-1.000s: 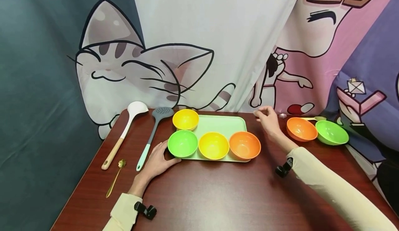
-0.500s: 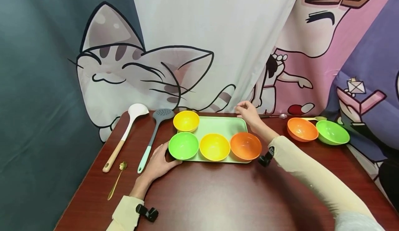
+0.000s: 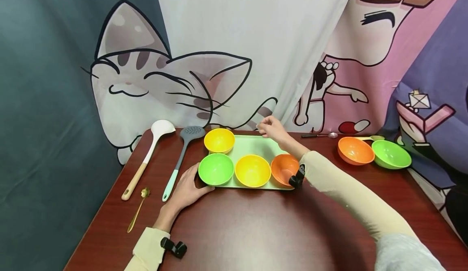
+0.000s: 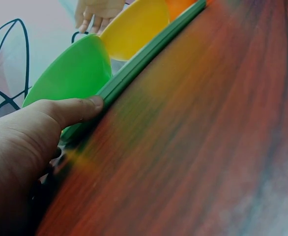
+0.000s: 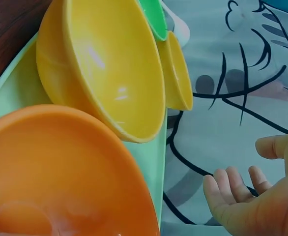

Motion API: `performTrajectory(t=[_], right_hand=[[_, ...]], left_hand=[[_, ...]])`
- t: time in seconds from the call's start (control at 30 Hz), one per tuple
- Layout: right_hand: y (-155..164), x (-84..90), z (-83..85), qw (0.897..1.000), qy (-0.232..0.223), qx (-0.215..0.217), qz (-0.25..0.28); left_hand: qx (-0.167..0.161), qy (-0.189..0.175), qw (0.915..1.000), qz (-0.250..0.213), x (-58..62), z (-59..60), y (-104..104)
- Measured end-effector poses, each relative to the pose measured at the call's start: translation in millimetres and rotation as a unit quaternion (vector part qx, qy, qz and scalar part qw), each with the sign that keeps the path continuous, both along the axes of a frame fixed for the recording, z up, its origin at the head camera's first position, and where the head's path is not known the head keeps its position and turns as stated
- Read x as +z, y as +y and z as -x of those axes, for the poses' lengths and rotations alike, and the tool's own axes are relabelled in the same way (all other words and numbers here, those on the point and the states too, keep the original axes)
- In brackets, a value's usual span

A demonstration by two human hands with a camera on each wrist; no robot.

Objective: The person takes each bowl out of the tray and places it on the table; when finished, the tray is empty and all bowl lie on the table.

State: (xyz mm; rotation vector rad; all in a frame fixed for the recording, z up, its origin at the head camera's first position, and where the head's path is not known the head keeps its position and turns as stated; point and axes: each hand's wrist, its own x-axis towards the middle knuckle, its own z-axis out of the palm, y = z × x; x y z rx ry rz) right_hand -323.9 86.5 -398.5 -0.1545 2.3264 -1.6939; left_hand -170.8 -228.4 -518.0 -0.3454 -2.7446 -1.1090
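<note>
A light green tray (image 3: 252,142) carries a green bowl (image 3: 216,169), a yellow bowl (image 3: 252,171) and an orange bowl (image 3: 283,167) along its front, with a second yellow bowl (image 3: 219,141) at the back left. My left hand (image 3: 187,189) grips the tray's front left corner beside the green bowl; in the left wrist view its thumb (image 4: 77,109) lies on the tray's edge. Above the tray's back edge hovers my right hand (image 3: 273,129), holding nothing. Its fingers (image 5: 226,186) are loosely bent in the right wrist view.
To the left lie a white ladle (image 3: 150,153), a grey slotted turner (image 3: 183,153) and a small gold spoon (image 3: 137,212). On the right stand another orange bowl (image 3: 355,151) and green bowl (image 3: 392,154), with a dark-handled spoon (image 3: 319,135) and a yellowish spoon (image 3: 373,138) behind.
My right hand has moved left from beyond the tray's right end to above its back edge, its forearm now partly covering the front orange bowl. My left hand stays at the tray corner.
</note>
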Motion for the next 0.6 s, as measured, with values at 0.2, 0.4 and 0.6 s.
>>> performTrajectory(t=[0.2, 0.4, 0.6], right_hand=[[-13, 0.9, 1.8, 1.000, -0.012, 0.008, -0.004], [-30, -4.2, 8.6, 0.999, -0.041, 0.018, -0.027], [-48, -8.0, 12.6, 0.997, -0.053, 0.034, -0.033]], left_hand=[[-0.001, 0.003, 1.0000, 0.006, 3.2, -1.9, -3], [-0.013, -0.005, 0.9998, 0.012, 4.7, -0.6, -2], [-0.012, -0.006, 0.9999, 0.002, 4.6, -0.3, -1]])
